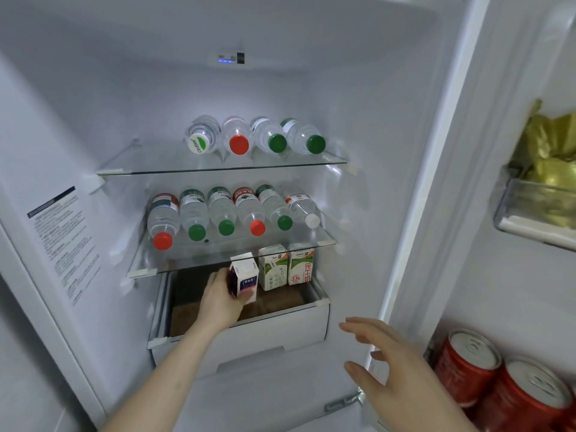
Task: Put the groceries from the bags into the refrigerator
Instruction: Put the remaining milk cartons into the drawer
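A printed instruction sticker (62,244) sits at nine o'clock. A small display (227,60) with blue lights is at twelve. At three o'clock, crumpled yellow-green foil packets (548,157) fill a clear bin (530,222). Two red cans (467,360) stand upright and touching at four o'clock, with a metal hinge bracket (343,402) at five.

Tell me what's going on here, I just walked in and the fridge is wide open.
A person is loading groceries into the refrigerator. Their left hand holds a small purple-and-white carton over the open drawer, beside two green-and-white milk cartons already standing there. The right hand hovers open and empty near the door edge. Water bottles lie in rows on the two glass shelves above, and red cans sit in the door.
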A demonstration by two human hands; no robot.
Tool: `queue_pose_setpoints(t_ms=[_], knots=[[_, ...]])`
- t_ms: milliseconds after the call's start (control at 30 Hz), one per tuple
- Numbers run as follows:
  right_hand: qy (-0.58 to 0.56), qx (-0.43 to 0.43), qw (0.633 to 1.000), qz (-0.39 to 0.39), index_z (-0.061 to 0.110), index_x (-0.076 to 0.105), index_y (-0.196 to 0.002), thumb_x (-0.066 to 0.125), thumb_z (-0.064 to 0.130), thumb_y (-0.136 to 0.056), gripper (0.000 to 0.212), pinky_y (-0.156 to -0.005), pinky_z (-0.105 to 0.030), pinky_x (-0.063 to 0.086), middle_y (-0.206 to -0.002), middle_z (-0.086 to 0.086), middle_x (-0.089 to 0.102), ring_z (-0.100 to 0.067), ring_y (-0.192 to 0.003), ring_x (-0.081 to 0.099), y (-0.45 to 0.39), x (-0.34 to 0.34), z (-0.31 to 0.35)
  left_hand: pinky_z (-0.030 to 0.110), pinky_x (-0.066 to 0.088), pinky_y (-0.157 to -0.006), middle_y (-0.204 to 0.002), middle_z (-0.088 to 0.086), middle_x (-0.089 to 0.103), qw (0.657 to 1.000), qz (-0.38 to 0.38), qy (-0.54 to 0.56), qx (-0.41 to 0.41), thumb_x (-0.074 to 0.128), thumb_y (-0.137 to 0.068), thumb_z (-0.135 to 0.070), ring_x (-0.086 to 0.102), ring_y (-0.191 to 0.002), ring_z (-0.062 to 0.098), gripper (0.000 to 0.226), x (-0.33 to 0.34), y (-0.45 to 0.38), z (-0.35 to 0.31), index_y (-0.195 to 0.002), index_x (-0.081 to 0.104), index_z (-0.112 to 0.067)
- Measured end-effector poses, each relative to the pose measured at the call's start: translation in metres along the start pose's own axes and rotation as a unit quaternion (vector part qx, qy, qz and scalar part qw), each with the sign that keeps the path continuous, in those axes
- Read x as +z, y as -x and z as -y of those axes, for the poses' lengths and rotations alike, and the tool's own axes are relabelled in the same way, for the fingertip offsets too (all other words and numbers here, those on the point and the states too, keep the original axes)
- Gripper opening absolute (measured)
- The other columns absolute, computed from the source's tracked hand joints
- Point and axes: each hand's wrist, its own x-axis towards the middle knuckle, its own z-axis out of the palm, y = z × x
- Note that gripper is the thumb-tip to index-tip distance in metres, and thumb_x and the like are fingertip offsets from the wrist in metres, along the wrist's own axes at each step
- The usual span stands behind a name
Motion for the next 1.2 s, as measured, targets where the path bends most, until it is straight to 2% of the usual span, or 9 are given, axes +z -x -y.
queue_pose_setpoints(t_ms=[100, 367, 567, 733, 800, 967, 1067, 1133, 1200], knots=[[0.004, 0.009, 1.000, -0.006, 0.058, 0.055, -0.124, 0.076, 0.029, -0.090, 0.049, -0.095, -0.018, 0.050, -0.138, 0.040, 0.043, 0.006, -0.119, 0.056, 0.003, 0.000, 0.000, 0.033, 0.045, -0.090, -0.124, 0.008, 0.054, 1.000, 0.004, 0.009, -0.020, 0.081, -0.083, -0.027, 0.059, -0.113, 0.029, 0.053, 0.007, -0.015, 0.003, -0.128, 0.056, -0.016], [0.021, 0.030, 0.999, -0.011, 0.059, 0.054, -0.122, 0.074, 0.035, -0.090, 0.044, -0.096, -0.017, 0.048, -0.139, 0.041, 0.041, 0.008, -0.120, 0.054, 0.007, 0.004, 0.002, 0.043, 0.047, -0.103, -0.136, 0.011, 0.054, 0.999, 0.024, 0.028, -0.018, 0.078, -0.087, -0.023, 0.057, -0.122, 0.029, 0.055, 0.021, -0.029, 0.000, -0.136, 0.055, -0.015], [0.045, 0.042, 0.998, -0.009, 0.055, 0.056, -0.126, 0.071, 0.038, -0.092, 0.041, -0.100, -0.018, 0.047, -0.140, 0.041, 0.040, 0.009, -0.121, 0.051, 0.008, 0.005, 0.004, 0.045, 0.046, -0.107, -0.140, 0.010, 0.053, 0.999, 0.014, 0.030, -0.030, 0.079, -0.085, -0.027, 0.054, -0.128, 0.029, 0.069, 0.027, -0.022, 0.006, -0.146, 0.047, -0.018], [0.051, 0.047, 0.998, -0.008, 0.049, 0.056, -0.131, 0.068, 0.039, -0.094, 0.041, -0.102, -0.021, 0.047, -0.139, 0.039, 0.043, 0.009, -0.123, 0.050, 0.009, 0.003, 0.007, 0.049, 0.032, -0.119, -0.159, 0.013, 0.028, 0.996, 0.013, 0.042, -0.078, 0.080, -0.083, -0.026, 0.035, -0.145, 0.033, 0.093, 0.024, 0.009, -0.004, -0.158, 0.025, -0.014], [0.056, 0.042, 0.997, -0.015, 0.047, 0.057, -0.132, 0.068, 0.036, -0.094, 0.041, -0.103, -0.020, 0.045, -0.138, 0.038, 0.044, 0.011, -0.124, 0.049, 0.011, 0.001, 0.010, 0.049, 0.030, -0.119, -0.159, 0.012, 0.025, 0.996, 0.004, 0.044, -0.084, 0.079, -0.084, -0.027, 0.030, -0.146, 0.034, 0.091, 0.019, 0.032, -0.014, -0.157, 0.026, -0.014], [0.062, 0.047, 0.997, -0.024, 0.047, 0.058, -0.131, 0.070, 0.035, -0.094, 0.041, -0.106, -0.006, 0.032, -0.141, 0.039, 0.041, 0.016, -0.131, 0.042, 0.039, -0.015, 0.018, 0.042, 0.033, -0.112, -0.141, 0.009, 0.039, 0.999, -0.014, 0.036, 0.032, 0.075, -0.086, -0.019, 0.037, -0.131, 0.034, 0.060, 0.016, 0.090, -0.056, -0.141, 0.050, -0.016], [0.063, 0.065, 0.995, -0.041, 0.047, 0.060, -0.129, 0.070, 0.033, -0.094, 0.039, -0.099, -0.001, 0.032, -0.141, 0.038, 0.042, 0.015, -0.129, 0.044, 0.068, -0.034, 0.024, 0.034, 0.045, -0.102, -0.125, -0.007, 0.052, 0.988, 0.037, 0.052, 0.143, 0.072, -0.088, -0.015, 0.053, -0.121, 0.018, 0.039, 0.011, 0.116, -0.090, -0.125, 0.062, -0.024], [0.062, 0.076, 0.993, -0.062, 0.045, 0.062, -0.127, 0.071, 0.030, -0.094, 0.038, -0.096, -0.001, 0.036, -0.139, 0.036, 0.045, 0.013, -0.125, 0.049, 0.091, -0.050, 0.029, 0.025, 0.049, -0.092, -0.121, -0.016, 0.054, 0.973, 0.077, 0.076, 0.205, 0.070, -0.090, -0.014, 0.056, -0.114, 0.004, 0.033, 0.006, 0.142, -0.117, -0.119, 0.064, -0.030], [0.072, 0.082, 0.991, -0.079, 0.042, 0.064, -0.126, 0.071, 0.027, -0.094, 0.037, -0.095, -0.002, 0.039, -0.137, 0.033, 0.048, 0.012, -0.125, 0.050, 0.117, -0.066, 0.033, 0.020, 0.048, -0.089, -0.120, -0.020, 0.053, 0.957, 0.099, 0.088, 0.259, 0.069, -0.090, -0.012, 0.055, -0.112, 0.001, 0.033, 0.007, 0.173, -0.142, -0.116, 0.065, -0.033]])
